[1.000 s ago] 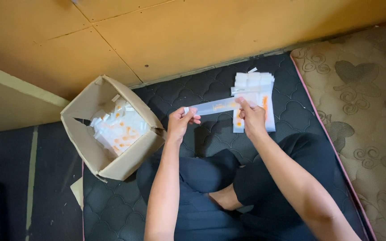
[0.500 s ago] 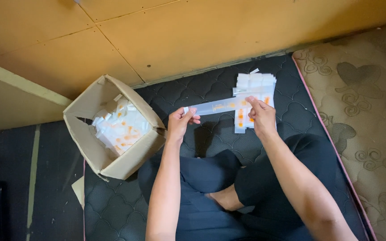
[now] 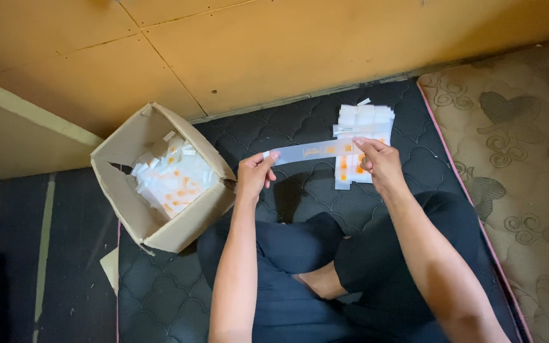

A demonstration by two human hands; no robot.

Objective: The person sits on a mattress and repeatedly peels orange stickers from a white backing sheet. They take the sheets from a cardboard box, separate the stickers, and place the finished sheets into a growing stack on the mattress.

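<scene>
- The dark quilted mattress (image 3: 160,292) fills the lower part of the view; the person sits cross-legged on it in dark trousers, with a patterned beige mat (image 3: 516,159) along its right side and an orange tiled floor (image 3: 274,51) beyond.
- An open cardboard box (image 3: 125,213) stands on the mattress just left of the left arm, tipped a little, and holds a heap of small white slips with orange marks (image 3: 173,181).
- A flat stack of white slips (image 3: 363,121) lies on the mattress past the right hand.
- The left hand (image 3: 254,176) is closed in a pinch on the left end of a long translucent strip (image 3: 309,152), held level above the mattress.
- The right hand (image 3: 379,164) grips the strip's other end; compared with a second ago it sits slightly farther right, over the near edge of the stack, so the strip looks drawn out straighter between the two hands.
- The box and stack lie where they were.
</scene>
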